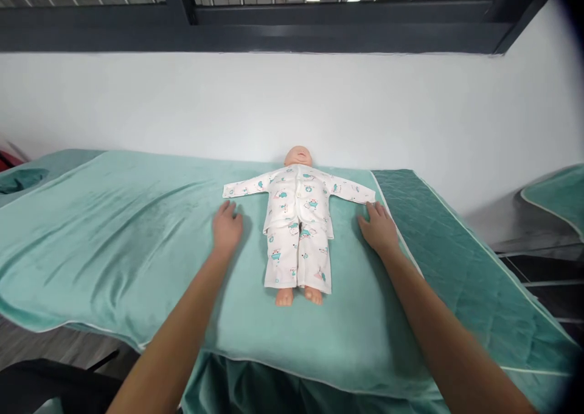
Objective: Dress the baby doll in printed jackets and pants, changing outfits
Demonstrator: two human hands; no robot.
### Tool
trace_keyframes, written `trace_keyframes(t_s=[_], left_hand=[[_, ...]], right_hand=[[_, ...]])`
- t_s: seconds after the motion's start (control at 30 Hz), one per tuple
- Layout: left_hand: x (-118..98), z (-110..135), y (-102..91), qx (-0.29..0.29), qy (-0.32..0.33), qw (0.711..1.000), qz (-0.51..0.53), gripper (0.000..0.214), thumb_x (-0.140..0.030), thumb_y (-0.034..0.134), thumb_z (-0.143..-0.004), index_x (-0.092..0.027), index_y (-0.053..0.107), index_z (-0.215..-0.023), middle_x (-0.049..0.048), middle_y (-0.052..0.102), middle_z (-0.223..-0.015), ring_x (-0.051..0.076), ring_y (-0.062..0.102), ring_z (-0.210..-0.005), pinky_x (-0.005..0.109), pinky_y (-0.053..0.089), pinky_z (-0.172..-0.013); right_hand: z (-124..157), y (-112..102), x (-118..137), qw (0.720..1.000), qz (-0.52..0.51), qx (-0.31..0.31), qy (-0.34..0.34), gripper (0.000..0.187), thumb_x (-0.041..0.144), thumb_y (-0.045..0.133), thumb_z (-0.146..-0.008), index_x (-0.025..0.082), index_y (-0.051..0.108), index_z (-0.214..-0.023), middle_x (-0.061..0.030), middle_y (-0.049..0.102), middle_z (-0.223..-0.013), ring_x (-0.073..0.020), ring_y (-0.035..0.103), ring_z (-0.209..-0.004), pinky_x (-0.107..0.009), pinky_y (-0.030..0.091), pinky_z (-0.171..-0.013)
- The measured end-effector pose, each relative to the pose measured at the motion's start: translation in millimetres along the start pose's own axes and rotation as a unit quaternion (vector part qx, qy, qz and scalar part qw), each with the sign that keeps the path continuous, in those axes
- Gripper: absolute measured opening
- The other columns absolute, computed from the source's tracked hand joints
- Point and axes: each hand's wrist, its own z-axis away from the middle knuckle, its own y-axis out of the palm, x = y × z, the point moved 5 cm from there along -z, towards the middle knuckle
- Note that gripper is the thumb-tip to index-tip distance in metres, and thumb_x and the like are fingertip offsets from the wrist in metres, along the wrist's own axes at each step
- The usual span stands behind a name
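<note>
A baby doll [298, 155] lies on its back with its head by the wall, its arms spread and its bare feet toward me. It wears a white printed pajama top [298, 198] and matching pajama pants [298, 259]. My left hand [227, 228] rests open just below the cuff of the sleeve on the left, its fingers pointing at it. My right hand [379, 226] is open too, its fingertips at the edge of the other cuff; whether they touch the fabric I cannot tell. Both sleeves lie stretched out flat, and neither hand grips anything.
A light green blanket [137, 219] with soft wrinkles covers the bed under the doll. To the right is a darker quilted cover [456, 256]. Behind stands a white wall [228, 103] below a dark window frame [319, 30]. Another green cover [559, 195] shows at the far right.
</note>
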Motion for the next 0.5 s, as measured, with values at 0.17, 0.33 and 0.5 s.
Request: trace_keyframes(t_s=[0.17,0.33,0.5], left_hand=[[-14.2,111.9,-14.6,0.038,0.131,0.982,0.128,0.038,-0.023,0.044,-0.093,-0.021,0.065,-0.125,0.0072,0.065,-0.133,0.023,0.059,-0.124,0.041,0.042,-0.112],[-30.7,178.1,-20.5,0.071,0.176,0.971,0.143,0.033,-0.019,0.056,-0.088,-0.027,0.064,-0.119,0.0030,0.066,-0.132,0.021,0.057,-0.125,0.049,0.026,-0.120],[-38.3,175.8,-22.2,0.083,0.126,0.973,0.175,0.017,-0.019,0.067,-0.079,-0.023,0.064,-0.096,0.0055,0.068,-0.122,0.025,0.059,-0.117,0.050,0.033,-0.111]], right_hand=[[94.8,-20.5,7.7,0.989,-0.116,-0.039,-0.082,0.048,0.038,0.055,-0.091,0.018,0.059,-0.134,-0.0124,0.049,-0.150,-0.0311,0.050,-0.134,-0.048,0.040,-0.113],[182.3,-28.0,50.1,0.969,-0.157,0.001,-0.189,0.037,0.030,0.056,-0.092,0.024,0.059,-0.128,-0.0085,0.054,-0.144,-0.0285,0.050,-0.133,-0.052,0.042,-0.110],[205.2,-44.3,84.4,0.946,-0.247,0.048,-0.206,0.042,0.024,0.054,-0.094,0.028,0.051,-0.135,-0.0082,0.042,-0.153,-0.0248,0.042,-0.141,-0.049,0.041,-0.113]])
